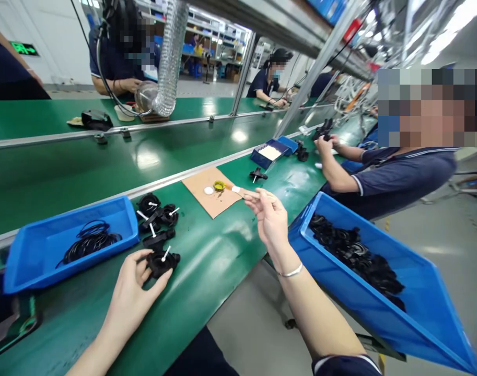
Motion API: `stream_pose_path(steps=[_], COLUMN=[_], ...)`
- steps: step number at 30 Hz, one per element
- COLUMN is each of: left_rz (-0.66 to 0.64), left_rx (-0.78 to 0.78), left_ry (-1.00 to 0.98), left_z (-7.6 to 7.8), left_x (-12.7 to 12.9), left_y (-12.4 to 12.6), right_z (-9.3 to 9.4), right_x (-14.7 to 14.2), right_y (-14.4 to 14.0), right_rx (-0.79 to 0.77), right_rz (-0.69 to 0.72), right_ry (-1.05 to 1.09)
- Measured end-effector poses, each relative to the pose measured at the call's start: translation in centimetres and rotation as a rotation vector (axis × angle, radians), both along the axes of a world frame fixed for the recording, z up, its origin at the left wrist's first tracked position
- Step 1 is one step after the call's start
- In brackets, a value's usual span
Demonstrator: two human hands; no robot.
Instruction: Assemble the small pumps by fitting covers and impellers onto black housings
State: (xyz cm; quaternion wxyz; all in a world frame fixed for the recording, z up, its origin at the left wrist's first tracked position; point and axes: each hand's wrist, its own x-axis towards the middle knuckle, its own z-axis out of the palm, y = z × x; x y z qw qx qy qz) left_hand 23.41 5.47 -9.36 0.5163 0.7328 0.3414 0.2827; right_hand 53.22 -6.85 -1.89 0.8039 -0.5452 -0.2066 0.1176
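- Conveyor belt [85,172], green and glossy, fills most of what I see ahead; a metal rail divides it lengthwise and my work sits on the near strip.
- Off the belt's edge to my right, a big blue bin [430,334] tilts toward me, with a heap of black plastic parts [359,256] lying in it.
- On the belt to my left sits a smaller blue tray [34,245] holding a tangle of black rubber rings [90,240].
- A co-worker's arm [336,167] rests on the belt well beyond my right hand, near a small blue box [271,152].
- A brown cardboard sheet [210,194] lies flat on the belt ahead of me, with a little yellow grease pot [219,185] and a white cap [209,190] on it.
- Between tray and cardboard stands a cluster of finished black housings [156,214], white pins poking up from them.
- My left hand [134,287] grips a black housing [162,261] by its near edge, thumb and fingers closed round it; it rests on the belt with a white pin sticking up.
- My right hand [270,216] is raised above the belt's edge, fingertips pinched on a thin stick [244,193] whose white tip points toward the grease pot.
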Motion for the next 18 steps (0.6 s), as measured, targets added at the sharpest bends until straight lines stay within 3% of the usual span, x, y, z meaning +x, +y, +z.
stream_pose_path(steps=[5, 9, 13, 16, 18], left_rz=[-0.116, -0.085, 0.035, 0.155, 0.169], left_rx=[0.478, 0.767, 1.002, 1.057, 1.061], left_ry=[-0.008, 0.076, 0.213, 0.245, 0.248], left_z=[-0.4, -0.1, -0.2, -0.1, 0.0], left_x=[2.7, 4.5, 4.7, 4.5, 4.5], left_y=[-0.1, 0.7, 1.4, 1.3, 1.0], right_z=[-1.9, -3.3, -4.0, -4.7, -5.2], right_x=[10.2, 16.3, 20.1, 21.2, 21.3], right_y=[1.3, 3.9, 6.5, 7.7, 8.0], right_rx=[-0.025, -0.106, -0.188, -0.240, -0.256], right_rz=[-0.191, -0.260, -0.276, -0.249, -0.241], right_ry=[-0.093, -0.118, -0.145, -0.157, -0.170])
